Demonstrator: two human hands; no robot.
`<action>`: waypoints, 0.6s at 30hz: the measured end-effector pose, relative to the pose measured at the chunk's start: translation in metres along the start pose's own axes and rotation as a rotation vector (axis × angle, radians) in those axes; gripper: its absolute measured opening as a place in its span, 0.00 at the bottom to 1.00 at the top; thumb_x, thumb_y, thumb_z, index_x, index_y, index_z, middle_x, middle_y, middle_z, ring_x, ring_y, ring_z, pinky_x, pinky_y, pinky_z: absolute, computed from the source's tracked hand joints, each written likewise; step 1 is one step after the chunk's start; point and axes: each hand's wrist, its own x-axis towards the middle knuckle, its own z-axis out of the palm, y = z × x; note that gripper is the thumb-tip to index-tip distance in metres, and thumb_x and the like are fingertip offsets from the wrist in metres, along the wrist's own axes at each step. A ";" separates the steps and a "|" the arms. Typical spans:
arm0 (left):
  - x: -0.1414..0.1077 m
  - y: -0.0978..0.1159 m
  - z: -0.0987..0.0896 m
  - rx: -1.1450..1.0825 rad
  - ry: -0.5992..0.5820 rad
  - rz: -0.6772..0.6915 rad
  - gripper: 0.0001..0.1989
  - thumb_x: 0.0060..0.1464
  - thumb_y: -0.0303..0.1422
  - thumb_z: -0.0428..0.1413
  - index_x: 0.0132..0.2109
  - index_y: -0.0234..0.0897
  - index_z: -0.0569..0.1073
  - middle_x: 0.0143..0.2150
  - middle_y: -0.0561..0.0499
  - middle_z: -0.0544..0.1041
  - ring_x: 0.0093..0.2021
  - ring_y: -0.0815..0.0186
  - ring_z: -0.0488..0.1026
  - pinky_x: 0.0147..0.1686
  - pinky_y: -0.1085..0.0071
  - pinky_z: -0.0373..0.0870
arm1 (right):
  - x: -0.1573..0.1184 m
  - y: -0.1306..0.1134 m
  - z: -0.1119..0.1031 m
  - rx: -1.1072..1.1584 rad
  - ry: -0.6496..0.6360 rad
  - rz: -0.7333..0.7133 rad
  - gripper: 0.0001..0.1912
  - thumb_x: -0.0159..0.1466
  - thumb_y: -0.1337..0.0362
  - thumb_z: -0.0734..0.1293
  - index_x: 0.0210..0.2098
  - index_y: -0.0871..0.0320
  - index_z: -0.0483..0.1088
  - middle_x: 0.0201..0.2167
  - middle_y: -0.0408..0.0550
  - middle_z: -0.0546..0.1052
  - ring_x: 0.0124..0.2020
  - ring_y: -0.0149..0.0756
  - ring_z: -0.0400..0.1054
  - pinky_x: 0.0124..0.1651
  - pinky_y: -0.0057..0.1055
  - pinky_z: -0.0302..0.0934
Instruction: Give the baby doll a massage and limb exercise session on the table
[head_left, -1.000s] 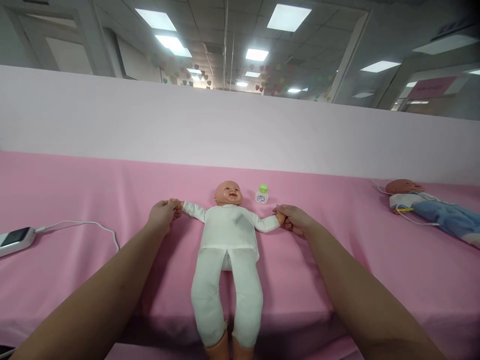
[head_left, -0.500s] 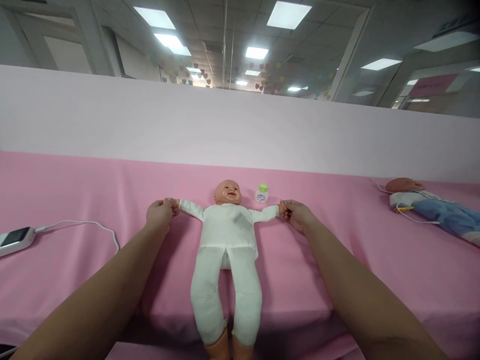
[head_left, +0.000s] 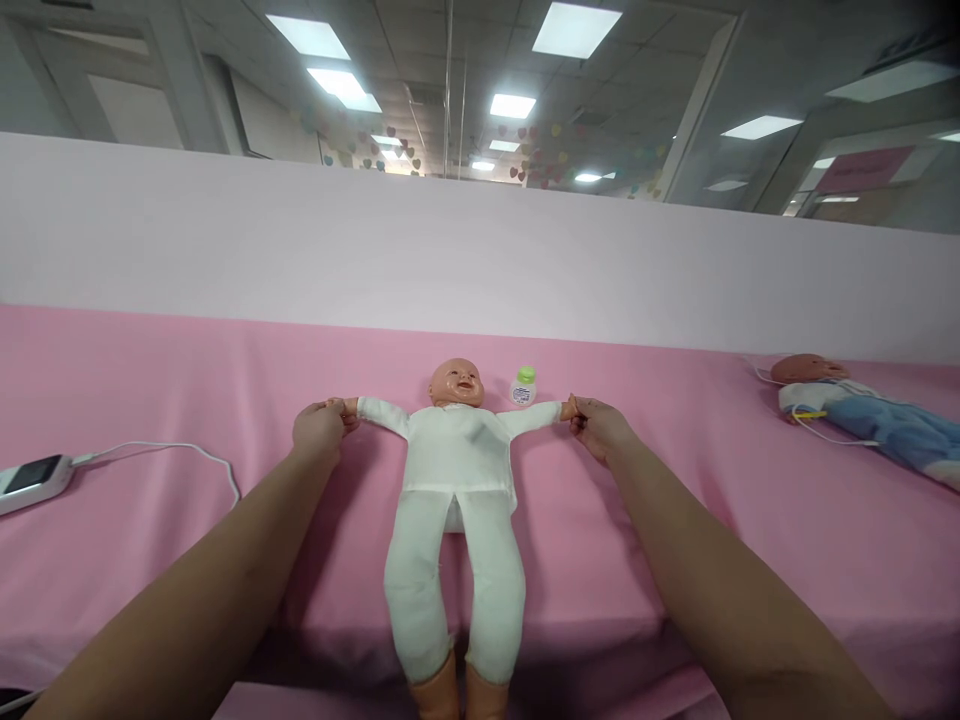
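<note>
A baby doll [head_left: 459, 450] with a white cloth body lies on its back on a pink cloth [head_left: 615, 560], head away from me and legs toward me. Its arms are stretched out to both sides. My left hand [head_left: 321, 428] is closed around the doll's hand at the left. At the right, my right hand [head_left: 598, 428] pinches the doll's other hand between thumb and fingers. Just beyond the arm on the right stands a small clear bottle [head_left: 523, 387] with a green cap and a printed label. The doll's feet run out of the bottom of the view.
Another doll [head_left: 885, 415] in blue and white clothes lies at the far right, with a thin white tube and a yellow piece on it. A white device with a dark screen [head_left: 34, 480] and a white cable [head_left: 172, 444] lies at the left. Behind rises a white panel [head_left: 450, 255] below glass.
The doll's arm on the right has moved slightly outward and up with my right hand, and its body has shifted a little. My left hand stays almost where it was.
</note>
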 end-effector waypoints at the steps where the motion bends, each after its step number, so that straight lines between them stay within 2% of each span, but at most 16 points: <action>1: 0.000 0.002 0.001 -0.008 0.000 -0.019 0.07 0.43 0.25 0.59 0.34 0.36 0.74 0.27 0.49 0.76 0.27 0.62 0.76 0.29 0.67 0.75 | -0.002 -0.001 0.000 0.007 -0.016 0.006 0.08 0.59 0.60 0.76 0.32 0.56 0.75 0.31 0.50 0.74 0.28 0.33 0.62 0.26 0.31 0.68; 6: -0.004 0.009 0.004 -0.034 -0.025 -0.069 0.13 0.40 0.21 0.58 0.36 0.34 0.75 0.29 0.47 0.78 0.28 0.62 0.78 0.32 0.66 0.79 | -0.012 -0.007 0.000 0.059 -0.165 0.056 0.07 0.59 0.65 0.76 0.38 0.57 0.79 0.34 0.50 0.76 0.31 0.33 0.66 0.32 0.30 0.71; 9: -0.007 0.009 0.005 -0.039 -0.067 -0.055 0.11 0.40 0.22 0.59 0.35 0.35 0.75 0.27 0.49 0.76 0.25 0.65 0.75 0.30 0.69 0.78 | -0.016 -0.007 0.001 0.056 -0.309 0.096 0.09 0.60 0.63 0.76 0.40 0.57 0.80 0.35 0.49 0.76 0.33 0.33 0.68 0.35 0.28 0.71; 12: -0.007 0.008 0.005 -0.039 -0.108 -0.036 0.09 0.40 0.23 0.60 0.33 0.35 0.74 0.26 0.51 0.73 0.23 0.68 0.72 0.26 0.71 0.75 | -0.019 -0.006 0.002 -0.002 -0.367 0.132 0.11 0.60 0.61 0.77 0.42 0.57 0.80 0.36 0.49 0.77 0.35 0.33 0.69 0.37 0.27 0.72; 15: -0.006 0.006 0.006 -0.037 -0.145 -0.027 0.07 0.39 0.24 0.60 0.30 0.36 0.72 0.25 0.51 0.72 0.21 0.70 0.69 0.24 0.72 0.73 | -0.020 -0.005 0.002 -0.071 -0.367 0.169 0.13 0.60 0.59 0.78 0.43 0.57 0.80 0.33 0.48 0.76 0.32 0.33 0.69 0.33 0.27 0.70; 18: -0.007 0.005 0.006 -0.035 -0.160 -0.024 0.07 0.39 0.25 0.61 0.30 0.36 0.71 0.26 0.51 0.71 0.22 0.70 0.69 0.24 0.72 0.73 | -0.023 -0.007 0.002 -0.100 -0.387 0.188 0.16 0.59 0.58 0.78 0.44 0.58 0.79 0.28 0.45 0.74 0.27 0.30 0.64 0.26 0.25 0.64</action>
